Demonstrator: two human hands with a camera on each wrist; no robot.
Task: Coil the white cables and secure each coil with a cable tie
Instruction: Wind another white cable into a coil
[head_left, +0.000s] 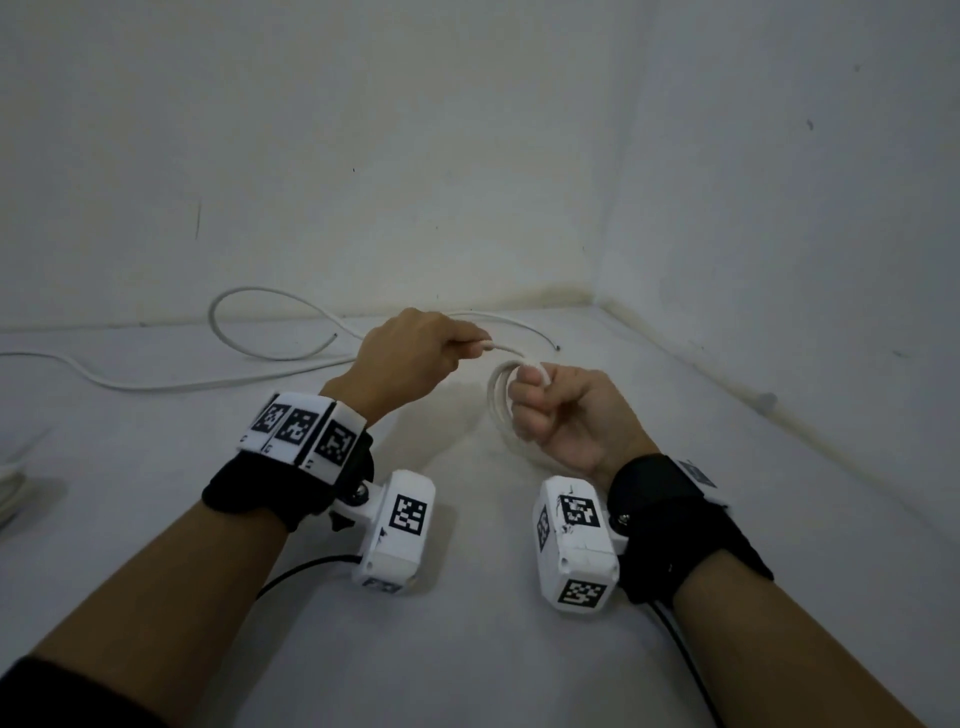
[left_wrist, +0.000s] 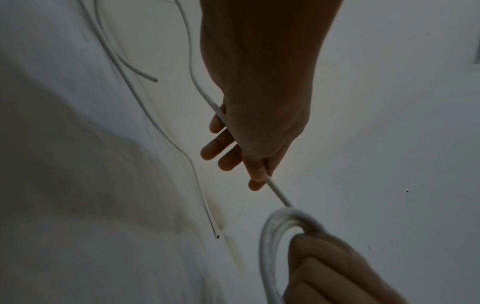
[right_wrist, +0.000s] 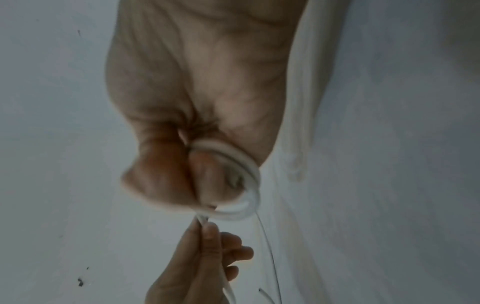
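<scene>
My right hand (head_left: 550, 410) grips a small coil of white cable (head_left: 500, 402), its loops standing upright just left of the fist; the same coil (right_wrist: 244, 185) curves round my fingers in the right wrist view. My left hand (head_left: 415, 358) pinches the cable's free run (head_left: 501, 349) a short way from the coil, thumb against fingers. In the left wrist view the cable (left_wrist: 279, 194) leaves my left hand (left_wrist: 249, 156) and runs down to the coil (left_wrist: 270, 242). Behind my left hand the cable trails back over the white surface. No cable tie is visible.
More white cable (head_left: 249, 322) loops along the back left near the wall, and a loose cable end (head_left: 540, 335) lies behind my hands. A pale bundle (head_left: 10, 488) shows at the left edge. Walls meet in a corner at the back right.
</scene>
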